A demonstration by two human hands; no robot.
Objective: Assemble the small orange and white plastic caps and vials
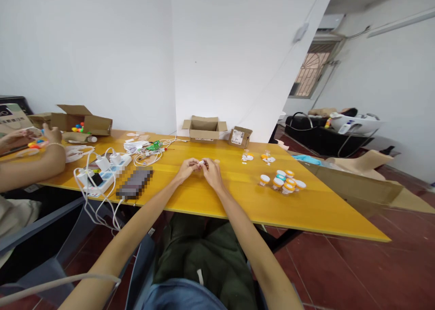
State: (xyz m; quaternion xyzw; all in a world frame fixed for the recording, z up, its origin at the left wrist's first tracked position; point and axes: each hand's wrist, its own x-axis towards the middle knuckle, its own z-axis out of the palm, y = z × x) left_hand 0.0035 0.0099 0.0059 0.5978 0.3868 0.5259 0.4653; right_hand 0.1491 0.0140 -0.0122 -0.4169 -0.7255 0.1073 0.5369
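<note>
Both left hand and right hand pinch one small white piece between their fingertips, probably to steady it.

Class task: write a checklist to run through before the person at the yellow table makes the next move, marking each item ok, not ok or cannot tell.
1. Left hand and right hand together at the small white piece: ok.
2. Piece fully visible: not ok, partly covered.
3. Lids on the grouped jars: ok.
4. Lids tight: cannot tell.
5. Power strip apart from both hands: ok.
</note>
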